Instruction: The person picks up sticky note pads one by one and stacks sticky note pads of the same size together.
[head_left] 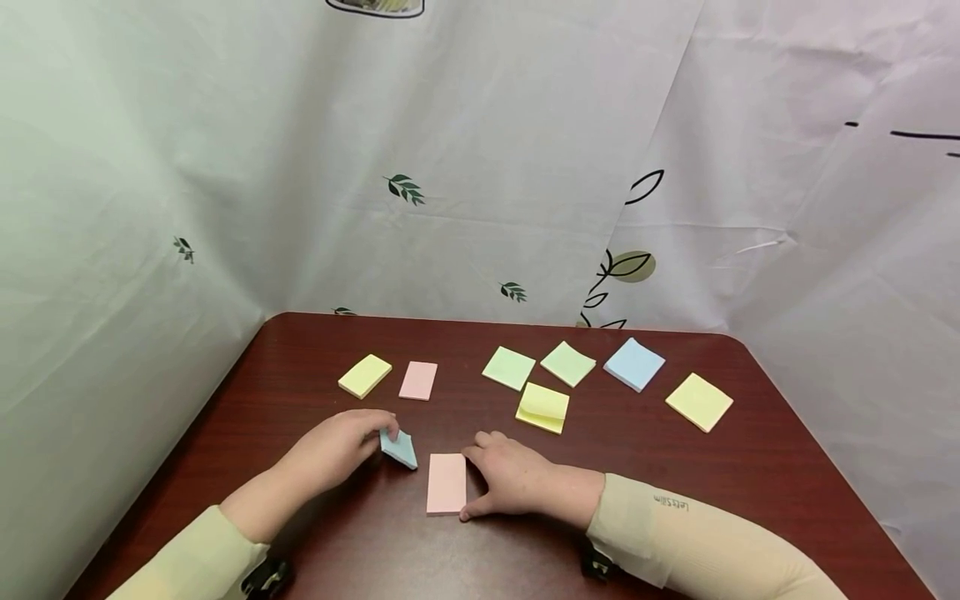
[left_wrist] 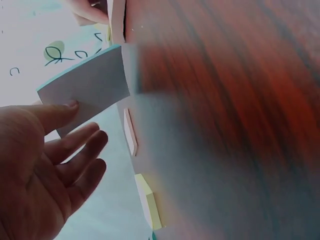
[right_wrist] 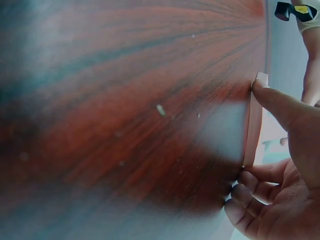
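Note:
In the head view my left hand (head_left: 348, 448) pinches a blue sticky note pad (head_left: 400, 449), tilted above the table. The left wrist view shows the thumb on the face of that blue pad (left_wrist: 90, 85), the other fingers loosely bent below. My right hand (head_left: 517, 477) holds a pink sticky note pad (head_left: 447, 485) lying flat near the middle of the table. From the right wrist, the thumb touches one end of this pink pad (right_wrist: 253, 125) and the index finger the other end.
Behind the hands lie a left yellow pad (head_left: 365, 377), another pink pad (head_left: 417, 381), two green pads (head_left: 509, 368), a yellow pad with a lifted sheet (head_left: 542, 408), a blue pad (head_left: 634, 365) and a right yellow pad (head_left: 699, 402). White cloth (head_left: 465, 250) hangs behind the dark red table (head_left: 780, 500).

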